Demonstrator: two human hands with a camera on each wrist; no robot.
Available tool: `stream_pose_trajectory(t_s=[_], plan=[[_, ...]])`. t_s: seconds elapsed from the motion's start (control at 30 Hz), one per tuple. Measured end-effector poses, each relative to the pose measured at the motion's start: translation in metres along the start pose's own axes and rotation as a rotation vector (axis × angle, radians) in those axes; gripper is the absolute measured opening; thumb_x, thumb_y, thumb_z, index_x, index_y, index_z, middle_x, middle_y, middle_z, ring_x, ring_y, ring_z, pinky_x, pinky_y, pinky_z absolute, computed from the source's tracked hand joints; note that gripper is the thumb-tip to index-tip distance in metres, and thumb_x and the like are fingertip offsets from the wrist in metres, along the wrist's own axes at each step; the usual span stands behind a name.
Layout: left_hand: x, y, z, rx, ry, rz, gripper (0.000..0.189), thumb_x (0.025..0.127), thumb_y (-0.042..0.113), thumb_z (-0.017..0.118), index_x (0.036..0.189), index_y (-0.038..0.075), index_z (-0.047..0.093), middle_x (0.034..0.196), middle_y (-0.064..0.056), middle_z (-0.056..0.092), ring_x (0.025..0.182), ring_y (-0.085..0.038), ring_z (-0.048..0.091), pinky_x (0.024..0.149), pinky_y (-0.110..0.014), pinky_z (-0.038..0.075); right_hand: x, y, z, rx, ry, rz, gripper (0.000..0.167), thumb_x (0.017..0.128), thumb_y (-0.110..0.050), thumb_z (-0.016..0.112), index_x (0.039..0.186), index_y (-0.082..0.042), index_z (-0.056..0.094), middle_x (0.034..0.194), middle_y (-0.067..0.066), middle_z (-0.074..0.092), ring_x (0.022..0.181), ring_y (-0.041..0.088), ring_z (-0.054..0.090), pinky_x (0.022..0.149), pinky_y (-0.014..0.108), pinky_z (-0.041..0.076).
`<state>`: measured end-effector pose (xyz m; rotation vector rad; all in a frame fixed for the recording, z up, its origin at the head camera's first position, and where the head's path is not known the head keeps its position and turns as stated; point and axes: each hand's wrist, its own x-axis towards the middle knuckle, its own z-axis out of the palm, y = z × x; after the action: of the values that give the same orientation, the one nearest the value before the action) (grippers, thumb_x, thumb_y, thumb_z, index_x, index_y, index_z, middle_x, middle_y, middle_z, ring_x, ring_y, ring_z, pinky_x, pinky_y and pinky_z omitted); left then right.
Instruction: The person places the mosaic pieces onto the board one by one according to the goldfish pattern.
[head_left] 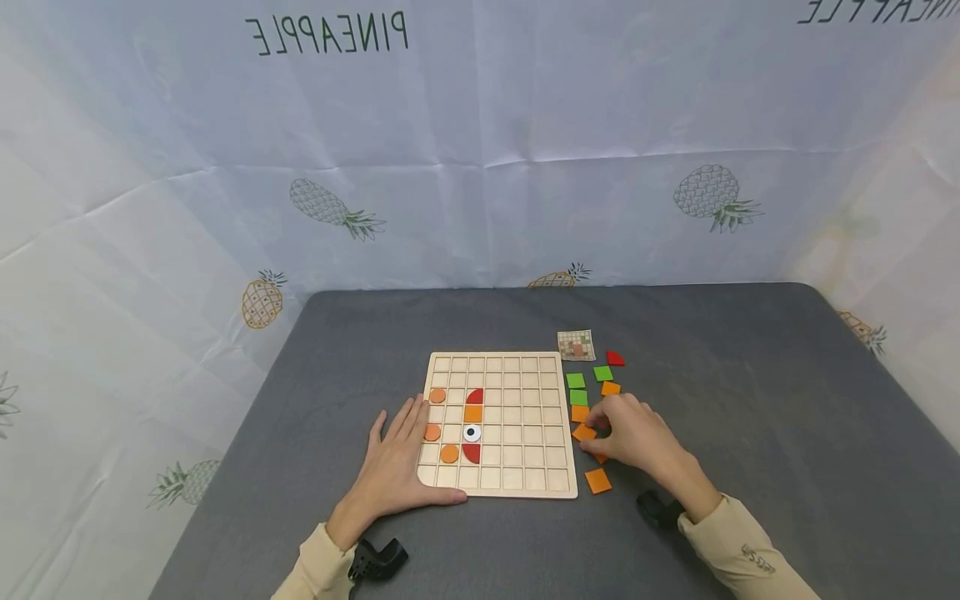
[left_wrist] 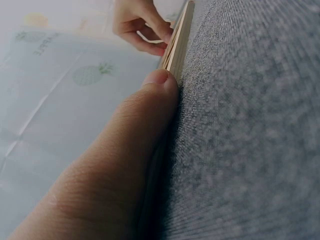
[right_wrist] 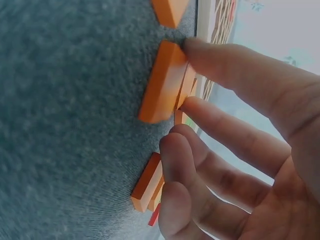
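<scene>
A pale wooden grid board [head_left: 517,425] lies on the table. On it are several orange round pieces [head_left: 449,454], two red quarter-circle pieces, an orange square and a white eye piece [head_left: 472,432]. My left hand [head_left: 393,471] rests at the board's left side, its fingers straight and its thumb [left_wrist: 160,85] against the near edge. Just right of the board, my right hand [head_left: 633,433] pinches an orange square tile [head_left: 584,432] between thumb and forefinger. In the right wrist view, a nearer orange tile [right_wrist: 162,85] partly hides the pinched one.
Green squares [head_left: 575,381], more orange squares [head_left: 597,481] and a red quarter-circle [head_left: 615,358] lie loose right of the board. A small printed pattern card [head_left: 576,345] lies beyond its far right corner. A pineapple-print cloth [head_left: 487,208] hangs behind the grey table [head_left: 360,333].
</scene>
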<state>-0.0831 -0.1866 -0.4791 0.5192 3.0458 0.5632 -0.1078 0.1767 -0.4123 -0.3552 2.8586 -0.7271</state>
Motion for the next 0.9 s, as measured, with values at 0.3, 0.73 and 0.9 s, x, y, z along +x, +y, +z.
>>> stream_pose_trajectory(t_s=[0.3, 0.73, 0.9], plan=[[0.0002, -0.0006, 0.0008, -0.003, 0.0, -0.001, 0.145, 0.066, 0.083, 0.082, 0.17, -0.003, 0.027, 0.179, -0.021, 0.028, 0.166, -0.042, 0.03, 0.127, -0.076, 0.019, 0.0018, 0.0005, 0.0022, 0.007, -0.007, -0.006, 0.029, 0.081, -0.019, 0.097, 0.101, -0.002, 0.085, 0.092, 0.006, 0.082, 0.079, 0.015, 0.07, 0.073, 0.038, 0.061], [0.0004, -0.0002, 0.0005, -0.009, -0.012, -0.008, 0.146, 0.066, 0.084, 0.081, 0.17, -0.003, 0.025, 0.18, -0.022, 0.026, 0.167, -0.043, 0.029, 0.127, -0.076, 0.017, 0.003, 0.0074, 0.0009, 0.069, 0.003, -0.117, 0.022, 0.083, -0.009, 0.093, 0.101, 0.0, 0.085, 0.093, 0.008, 0.082, 0.075, 0.011, 0.068, 0.068, 0.031, 0.06], [0.0005, -0.0008, 0.0006, -0.012, -0.009, -0.006, 0.147, 0.066, 0.083, 0.081, 0.17, -0.003, 0.025, 0.18, -0.022, 0.026, 0.167, -0.043, 0.029, 0.127, -0.076, 0.017, 0.0051, 0.0044, -0.0042, 0.078, 0.006, -0.127, 0.026, 0.083, -0.009, 0.092, 0.105, 0.002, 0.084, 0.097, 0.011, 0.083, 0.077, 0.014, 0.07, 0.07, 0.035, 0.063]])
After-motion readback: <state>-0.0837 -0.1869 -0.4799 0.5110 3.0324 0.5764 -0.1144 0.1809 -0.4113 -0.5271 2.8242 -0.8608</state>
